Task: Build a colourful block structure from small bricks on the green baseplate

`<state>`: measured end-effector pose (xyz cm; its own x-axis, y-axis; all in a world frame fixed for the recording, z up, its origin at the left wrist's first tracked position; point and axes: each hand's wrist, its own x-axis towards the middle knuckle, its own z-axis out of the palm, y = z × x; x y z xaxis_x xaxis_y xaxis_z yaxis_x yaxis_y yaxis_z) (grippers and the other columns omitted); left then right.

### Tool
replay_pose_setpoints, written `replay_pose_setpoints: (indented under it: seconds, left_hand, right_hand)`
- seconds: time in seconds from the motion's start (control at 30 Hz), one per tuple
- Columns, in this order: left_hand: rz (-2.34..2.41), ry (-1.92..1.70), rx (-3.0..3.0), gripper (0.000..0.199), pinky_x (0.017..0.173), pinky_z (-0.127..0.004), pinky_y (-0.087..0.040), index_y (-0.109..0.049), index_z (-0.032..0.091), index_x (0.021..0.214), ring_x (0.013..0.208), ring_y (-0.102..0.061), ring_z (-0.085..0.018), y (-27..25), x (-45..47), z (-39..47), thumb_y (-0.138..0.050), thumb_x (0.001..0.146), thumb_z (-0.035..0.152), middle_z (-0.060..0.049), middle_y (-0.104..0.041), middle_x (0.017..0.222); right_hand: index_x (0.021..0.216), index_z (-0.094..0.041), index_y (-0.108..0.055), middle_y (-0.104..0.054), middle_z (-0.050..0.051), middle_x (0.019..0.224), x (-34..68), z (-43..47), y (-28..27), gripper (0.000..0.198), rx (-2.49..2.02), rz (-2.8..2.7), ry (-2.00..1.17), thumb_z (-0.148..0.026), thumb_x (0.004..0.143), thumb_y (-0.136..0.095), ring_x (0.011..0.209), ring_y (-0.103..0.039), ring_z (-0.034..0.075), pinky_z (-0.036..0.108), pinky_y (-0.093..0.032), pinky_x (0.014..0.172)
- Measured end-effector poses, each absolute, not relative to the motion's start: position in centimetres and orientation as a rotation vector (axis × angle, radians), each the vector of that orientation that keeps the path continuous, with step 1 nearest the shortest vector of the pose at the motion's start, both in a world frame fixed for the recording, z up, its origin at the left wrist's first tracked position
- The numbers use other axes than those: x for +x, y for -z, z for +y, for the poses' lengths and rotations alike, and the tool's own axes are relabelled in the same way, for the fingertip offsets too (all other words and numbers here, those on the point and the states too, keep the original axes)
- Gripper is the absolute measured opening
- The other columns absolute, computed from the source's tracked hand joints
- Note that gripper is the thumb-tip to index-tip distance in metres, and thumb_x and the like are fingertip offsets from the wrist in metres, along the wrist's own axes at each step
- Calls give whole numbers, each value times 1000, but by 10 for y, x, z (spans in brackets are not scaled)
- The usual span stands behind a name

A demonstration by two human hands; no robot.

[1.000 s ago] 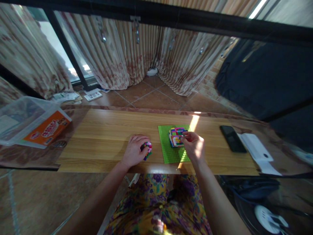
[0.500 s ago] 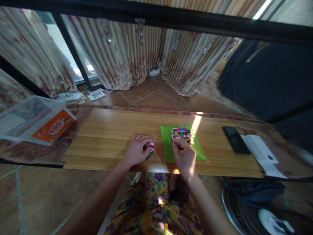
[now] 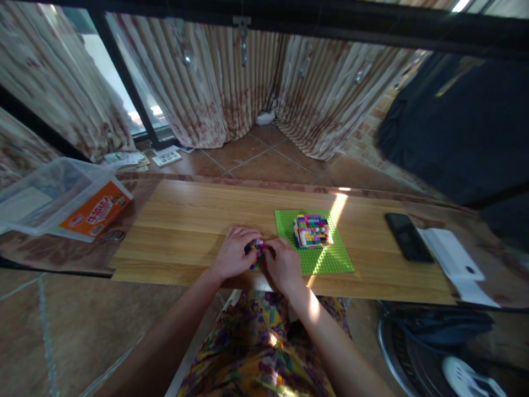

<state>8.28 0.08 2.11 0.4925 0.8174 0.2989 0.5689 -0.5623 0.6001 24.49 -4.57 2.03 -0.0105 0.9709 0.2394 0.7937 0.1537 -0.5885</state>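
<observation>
My left hand (image 3: 233, 255) rests on the table with its fingers curled around a small cluster of colourful toy bricks (image 3: 255, 245), partly hidden by the thumb and fingers. My right hand (image 3: 284, 263) meets it from the right, thumb and fingertips pinched at a pinkish brick on the cluster's edge. Just beyond the right hand lies a green studded baseplate (image 3: 336, 259). On it stands a block built of many-coloured toy bricks (image 3: 313, 229), low and roughly rectangular, touched by neither hand.
The wooden tabletop (image 3: 185, 212) is narrow. A clear plastic bin (image 3: 74, 179) with an orange label stands at the left end. Toward the right end lie a black phone (image 3: 409, 237) and a white box (image 3: 452, 255). A sunlight streak crosses the baseplate.
My right hand has moved left from the brick block on the baseplate to the cluster at my left hand, leaving the block uncovered. My left hand stays around the cluster. The view has shifted slightly.
</observation>
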Motion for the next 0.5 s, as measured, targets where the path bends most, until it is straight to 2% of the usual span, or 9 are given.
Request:
replay_pose_setpoints:
  seconds: [0.23,0.5]
  left_hand:
    - [1120,-709,2345,33,107,-46,-35,-64,24,113,115,-56,-24,-26,82,-1,-62,80,27,-5,-67,120]
    - [1100,-631,2418,43,111,-48,-28,-63,24,116,120,-52,-26,-25,83,-4,-69,73,30,-5,-63,127]
  right_hand:
    - [87,-19,-69,-64,7,87,257,-46,-19,26,-1717,-1805,-337,-14,91,-44,84,-61,19,29,-46,77]
    - [90,-19,-69,-63,6,89,249,-48,-23,15,-1698,-1890,-411,-18,89,-53,86,-60,18,28,-46,81]
